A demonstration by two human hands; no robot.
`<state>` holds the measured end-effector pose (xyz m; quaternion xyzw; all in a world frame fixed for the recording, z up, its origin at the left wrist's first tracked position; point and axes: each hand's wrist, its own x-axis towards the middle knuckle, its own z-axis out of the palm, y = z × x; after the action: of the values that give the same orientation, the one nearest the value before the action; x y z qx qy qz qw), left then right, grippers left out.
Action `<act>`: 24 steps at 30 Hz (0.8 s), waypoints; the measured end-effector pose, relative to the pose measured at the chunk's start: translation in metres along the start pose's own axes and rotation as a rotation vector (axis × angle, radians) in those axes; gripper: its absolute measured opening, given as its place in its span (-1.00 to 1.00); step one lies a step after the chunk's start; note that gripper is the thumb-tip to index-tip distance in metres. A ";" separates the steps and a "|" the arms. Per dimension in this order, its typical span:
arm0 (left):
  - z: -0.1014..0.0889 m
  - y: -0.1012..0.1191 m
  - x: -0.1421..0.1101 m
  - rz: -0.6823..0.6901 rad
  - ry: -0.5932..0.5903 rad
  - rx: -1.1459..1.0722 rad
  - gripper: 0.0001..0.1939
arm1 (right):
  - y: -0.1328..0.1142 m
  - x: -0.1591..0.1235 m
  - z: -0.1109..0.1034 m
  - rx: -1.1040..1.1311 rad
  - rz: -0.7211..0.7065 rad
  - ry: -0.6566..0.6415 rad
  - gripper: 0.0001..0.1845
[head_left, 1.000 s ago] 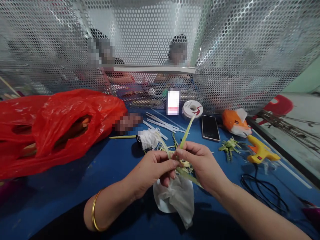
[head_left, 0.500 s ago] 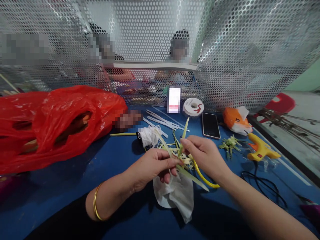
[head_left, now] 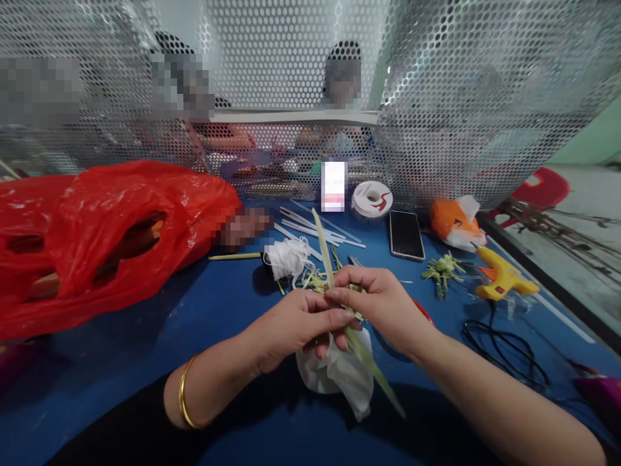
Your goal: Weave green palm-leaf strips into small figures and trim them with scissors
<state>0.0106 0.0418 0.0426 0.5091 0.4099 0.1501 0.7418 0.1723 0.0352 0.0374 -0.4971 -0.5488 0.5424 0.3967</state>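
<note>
A long pale green leaf strip (head_left: 322, 244) passes between both hands, its upper end pointing up and away and its lower end reaching down toward me on the right. My left hand (head_left: 310, 321) is closed, pinching the strip between thumb and fingers. My right hand (head_left: 373, 299) is closed too, its thumb and fingertips on the strip just above my left thumb. Below the hands lies a crumpled white cloth or bag (head_left: 317, 372). Green leaf scraps sit behind the fingers, partly hidden. A curved red piece (head_left: 424, 312) shows beside my right hand.
Around the blue table (head_left: 218, 349) are a red plastic bag (head_left: 189, 200), white string (head_left: 288, 257), white strips (head_left: 310, 230), a ribbon spool (head_left: 372, 199), a phone (head_left: 406, 235), green trimmings (head_left: 444, 272) and a yellow glue gun (head_left: 504, 275). People sit behind the perforated screen (head_left: 286, 52).
My right hand has moved left and down to meet my left hand on the leaf strip. The yellow curved piece near my right hand no longer shows. The view has shifted slightly.
</note>
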 end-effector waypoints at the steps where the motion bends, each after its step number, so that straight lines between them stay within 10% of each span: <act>1: 0.001 0.000 0.000 0.001 0.018 0.001 -0.72 | 0.000 0.000 0.001 0.048 0.005 0.001 -0.78; 17: 0.002 -0.009 0.004 -0.037 -0.040 0.074 -0.78 | 0.010 -0.002 0.008 -0.217 -0.239 0.143 -0.79; 24: -0.001 -0.007 0.006 0.088 0.100 -0.120 -0.69 | -0.004 -0.001 -0.015 -0.558 -0.642 0.340 -0.89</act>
<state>0.0119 0.0436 0.0338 0.4732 0.4139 0.2323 0.7422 0.1868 0.0372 0.0425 -0.4717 -0.7274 0.1339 0.4801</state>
